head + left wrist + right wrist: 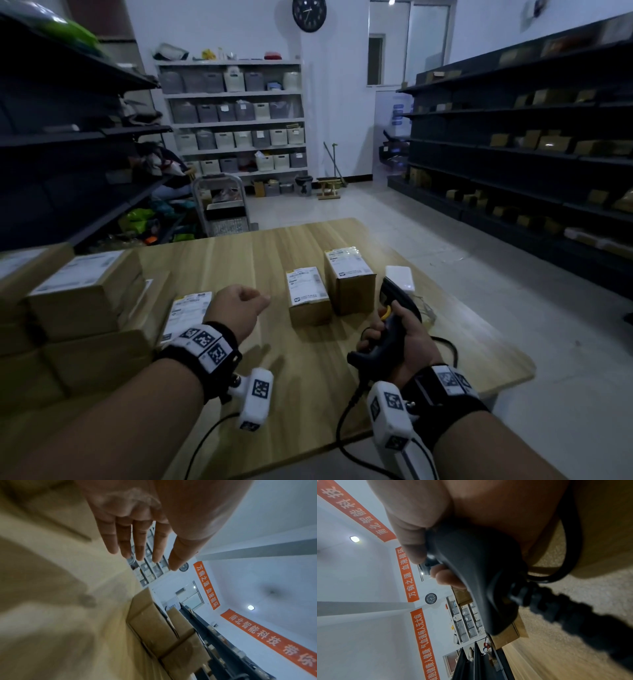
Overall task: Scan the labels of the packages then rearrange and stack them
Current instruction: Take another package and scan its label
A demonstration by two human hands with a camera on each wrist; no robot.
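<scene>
A dim stockroom with dark shelving on both sides and a white rack of bins at the far wall surrounds a pale wooden table [239, 246]. At its centre, two small packages stand side by side, labels up: the lower box [308, 296] and, just beside it at 3 o'clock, the taller box [349, 281]. At 9 o'clock from them a flat package [186, 313] lies label-up, partly hidden by the left hand [236, 308], and further toward 9 o'clock a stack of larger boxes [85, 301] fills the table's left edge. A small white device [400, 277] sits at 3 o'clock of the taller box.

The right hand [404, 339] has its fingers wrapped round the grip of a black barcode scanner [394, 308], nose pointing up the table toward the two boxes, cable trailing off the near edge. The left hand holds nothing; the wrist view shows its fingers [125, 540] straight and close together above the tabletop, though the head view makes it look loosely curled.

This looks like the scanning step. The next move probably calls for aiming the scanner's nose at one label, with the free hand ready to steady or turn that box.
</scene>
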